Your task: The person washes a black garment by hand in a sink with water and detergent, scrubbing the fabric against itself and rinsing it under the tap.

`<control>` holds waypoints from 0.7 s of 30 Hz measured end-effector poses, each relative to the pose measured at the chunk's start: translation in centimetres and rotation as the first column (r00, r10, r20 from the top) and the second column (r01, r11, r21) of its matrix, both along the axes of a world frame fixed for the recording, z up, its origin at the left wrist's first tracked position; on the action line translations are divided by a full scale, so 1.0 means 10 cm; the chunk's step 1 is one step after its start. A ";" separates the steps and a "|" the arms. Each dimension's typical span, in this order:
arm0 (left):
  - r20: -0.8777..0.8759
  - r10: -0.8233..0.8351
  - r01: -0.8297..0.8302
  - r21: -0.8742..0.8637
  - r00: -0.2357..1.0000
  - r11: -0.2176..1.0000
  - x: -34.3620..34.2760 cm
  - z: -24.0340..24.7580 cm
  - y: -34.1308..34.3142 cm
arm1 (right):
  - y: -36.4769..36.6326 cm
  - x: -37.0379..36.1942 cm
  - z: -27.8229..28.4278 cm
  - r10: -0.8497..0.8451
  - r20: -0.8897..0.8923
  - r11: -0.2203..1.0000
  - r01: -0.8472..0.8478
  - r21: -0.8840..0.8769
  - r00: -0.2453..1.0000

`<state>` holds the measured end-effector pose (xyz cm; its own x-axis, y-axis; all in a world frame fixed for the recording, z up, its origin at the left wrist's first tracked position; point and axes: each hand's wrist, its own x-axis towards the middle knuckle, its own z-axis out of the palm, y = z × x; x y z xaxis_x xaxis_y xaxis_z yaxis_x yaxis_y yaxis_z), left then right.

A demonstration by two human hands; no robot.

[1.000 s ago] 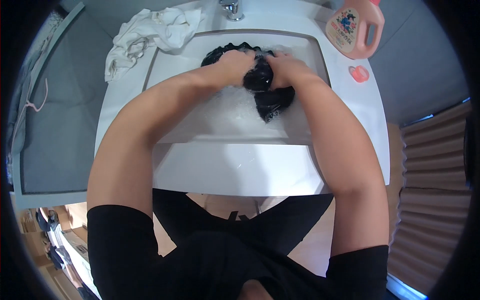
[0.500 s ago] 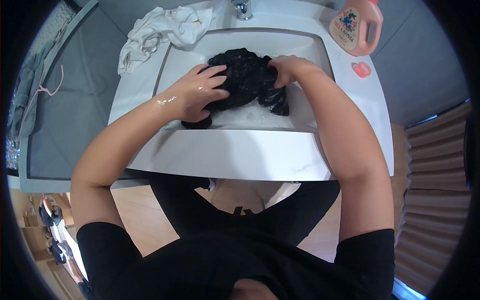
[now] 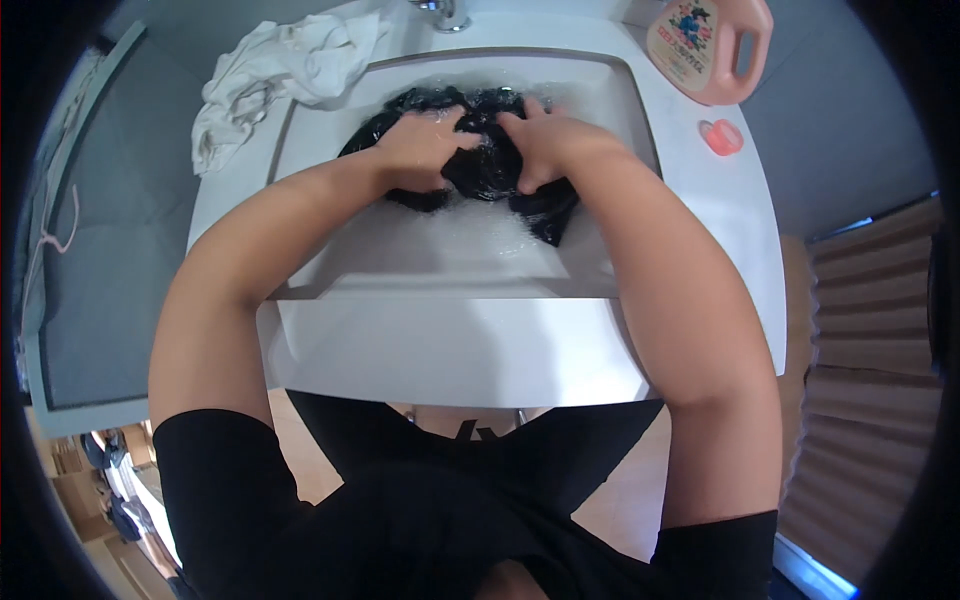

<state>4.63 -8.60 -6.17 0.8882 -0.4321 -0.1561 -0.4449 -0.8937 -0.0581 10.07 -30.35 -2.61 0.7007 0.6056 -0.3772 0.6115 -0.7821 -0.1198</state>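
Note:
A black garment (image 3: 490,165) lies soaked and bunched in sudsy water in the white sink (image 3: 350,270). My left hand (image 3: 425,145) presses down on its left part, the fingers spread apart over the cloth. On the garment's right part rests my right hand (image 3: 550,140), with thumb and fingers spread, some of them under the water. One dark flap of the cloth hangs toward me below my right hand. Foam floats around the garment, mostly on the near side.
A wet-looking white cloth (image 3: 290,75) lies crumpled on the counter at the far left. The chrome faucet (image 3: 450,15) stands behind the sink. At the far right are a pink detergent bottle (image 3: 700,50) and its pink cap (image 3: 722,137). A glass panel (image 3: 110,270) is at left.
Both hands have pushed the garment deeper and away from me, spreading it flatter in the water. My right hand's fingers have opened wider. The view has shifted a little.

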 end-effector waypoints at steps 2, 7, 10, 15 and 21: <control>0.175 -0.028 0.028 0.002 0.984 1.000 0.15 -0.21 0.04 | 0.06 -0.09 0.09 -0.025 0.010 1.000 0.025 -0.008 1.000; 0.107 0.054 -0.063 0.078 0.993 0.995 0.46 -0.18 -0.12 | 0.09 -0.08 0.05 -0.056 0.035 0.998 0.056 0.011 0.998; -0.093 0.235 -0.219 0.157 0.967 0.963 0.53 0.11 -0.44 | 0.03 0.02 0.03 -0.038 0.093 0.998 0.032 0.060 0.995; -0.093 0.147 -0.144 0.046 0.985 0.989 0.01 0.65 -0.43 | -0.04 0.09 0.01 -0.004 0.132 0.999 0.011 -0.051 0.991; 0.050 0.077 -0.074 -0.063 0.996 0.995 -0.99 0.91 0.03 | 0.03 0.03 0.07 -0.077 0.056 0.992 0.083 -0.095 0.995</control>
